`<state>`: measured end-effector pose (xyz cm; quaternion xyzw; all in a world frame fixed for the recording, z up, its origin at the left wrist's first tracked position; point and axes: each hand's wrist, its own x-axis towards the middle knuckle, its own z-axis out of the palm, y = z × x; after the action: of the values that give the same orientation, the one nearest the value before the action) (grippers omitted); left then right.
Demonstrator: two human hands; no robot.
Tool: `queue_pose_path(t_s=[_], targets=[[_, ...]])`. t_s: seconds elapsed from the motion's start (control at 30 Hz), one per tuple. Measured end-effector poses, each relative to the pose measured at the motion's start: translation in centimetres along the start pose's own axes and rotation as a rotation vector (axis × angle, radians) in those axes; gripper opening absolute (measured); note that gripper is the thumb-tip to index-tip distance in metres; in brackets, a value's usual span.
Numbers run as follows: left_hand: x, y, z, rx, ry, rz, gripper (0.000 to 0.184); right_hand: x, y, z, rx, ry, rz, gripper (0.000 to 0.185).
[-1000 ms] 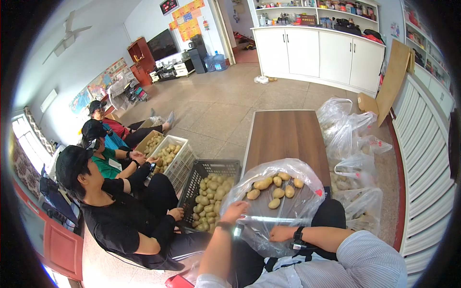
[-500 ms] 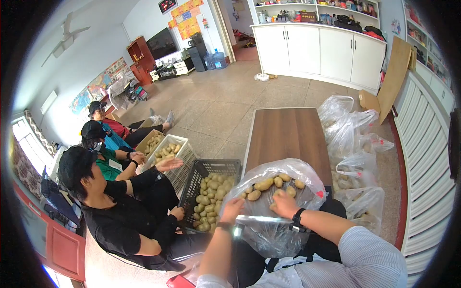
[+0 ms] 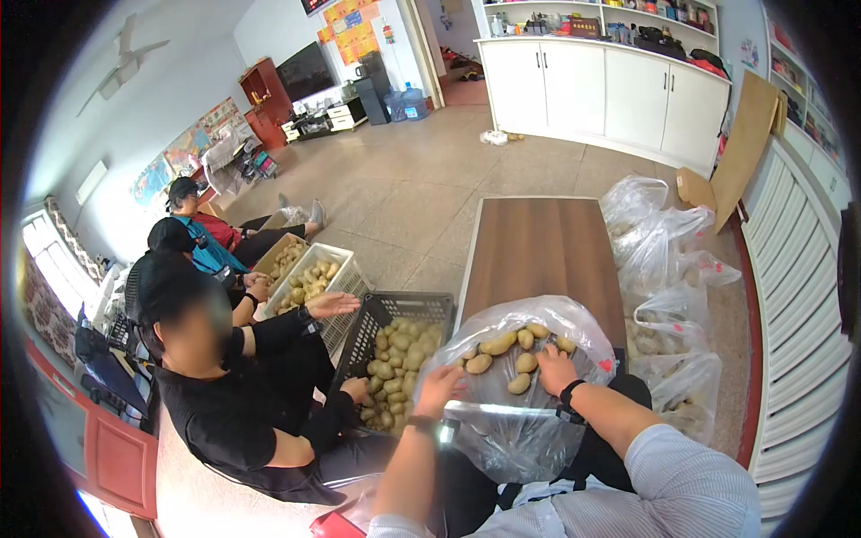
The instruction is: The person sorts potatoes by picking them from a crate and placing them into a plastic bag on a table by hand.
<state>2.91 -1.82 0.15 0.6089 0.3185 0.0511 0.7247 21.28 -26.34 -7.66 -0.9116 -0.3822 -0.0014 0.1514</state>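
Observation:
A clear plastic bag (image 3: 484,430) lies spread open across my lap and the near end of a brown wooden table. Several potatoes (image 3: 500,343) rest inside it, most in a row along its far side. My left hand (image 3: 439,389) is closed at the left edge of the bag, fingers partly hidden by the film. Inside the bag, my right hand (image 3: 557,369) has its fingers stretched forward, just right of two loose potatoes (image 3: 519,384). No potato shows in its grasp.
A black crate (image 3: 408,307) of potatoes stands left of the table (image 3: 538,242), beside a seated person in black whose palm (image 3: 333,305) is turned up. A white crate (image 3: 352,269) stands beyond. Filled plastic bags (image 3: 668,314) line the floor at right.
My right hand has moved right and come away from the potatoes it was touching, which now lie in the bag. My left hand stays at the bag's edge. The neighbouring person's head has turned.

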Motion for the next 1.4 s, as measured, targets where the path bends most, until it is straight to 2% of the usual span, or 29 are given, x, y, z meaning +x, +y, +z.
queue_pose_path(t_s=[0.17,0.3,0.4,0.47,0.6,0.67,0.7,0.83,0.9,0.93,0.97,1.0,1.03,1.1,1.17,1.23,1.4], targets=[[-0.2,0.2,0.1,-0.028,-0.012,-0.02,0.035,-0.5,-0.4,0.3,-0.004,-0.079,0.09,0.034],[-0.3,0.1,-0.1,-0.022,-0.017,-0.007,0.035,-1.3,-0.5,0.0,-0.005,-0.08,0.079,0.034],[-0.4,0.0,-0.2,-0.005,-0.039,-0.019,0.035,-1.7,-0.6,0.2,0.095,-0.085,0.104,0.036],[-0.4,-0.1,-0.2,-0.003,-0.039,-0.033,0.037,-1.8,-0.9,0.2,0.289,-0.006,0.121,0.033],[-0.6,-0.1,0.1,-0.008,-0.035,-0.034,0.038,-1.8,-3.2,-1.1,0.368,0.016,0.157,0.037],[-0.8,-0.1,0.2,-0.017,-0.041,-0.033,0.038,-1.7,-4.5,-1.3,0.599,-0.002,0.068,0.037],[-0.8,-0.1,0.3,-0.016,-0.042,-0.032,0.038,-1.5,-5.3,-1.4,0.599,0.0,0.069,0.037],[-1.7,0.6,1.0,-0.045,-0.039,-0.074,0.04,-0.9,-8.9,-0.9,0.8,-0.1,-0.079,0.044],[-2.4,1.2,1.4,-0.059,-0.045,-0.094,0.041,-1.5,-12.0,-6.0,0.908,-0.313,0.029,0.048],[-2.9,1.5,1.6,-0.081,-0.091,-0.096,0.042,-1.1,-12.5,-6.3,0.843,-0.379,0.02,0.052],[-3.3,1.8,1.9,-0.103,-0.136,-0.099,0.043,-0.9,-12.9,-5.9,0.843,-0.379,0.02,0.052],[-3.8,2.1,2.1,-0.103,-0.135,-0.098,0.043,-0.8,-13.4,-5.4,0.817,-0.262,-0.058,0.052],[-4.2,2.4,2.4,-0.053,-0.166,0.006,0.039,-0.7,-14.0,-5.6,0.789,-0.145,-0.135,0.052],[-4.2,2.6,2.4,-0.002,-0.197,0.11,0.035,-0.7,-14.5,-6.3,0.768,-0.167,-0.136,0.051],[-3.7,2.6,2.2,-0.32,-0.336,-0.15,0.027,-0.6,-14.5,-6.0,0.744,-0.192,-0.137,0.049],[-3.9,2.7,1.9,-0.294,-0.32,-0.129,0.026,-0.4,-14.4,-5.1,0.832,-0.063,-0.228,0.042],[-3.2,2.0,1.4,-0.194,-0.232,-0.077,0.03,-0.3,-13.5,-6.6,0.83,-0.064,-0.215,0.034]])
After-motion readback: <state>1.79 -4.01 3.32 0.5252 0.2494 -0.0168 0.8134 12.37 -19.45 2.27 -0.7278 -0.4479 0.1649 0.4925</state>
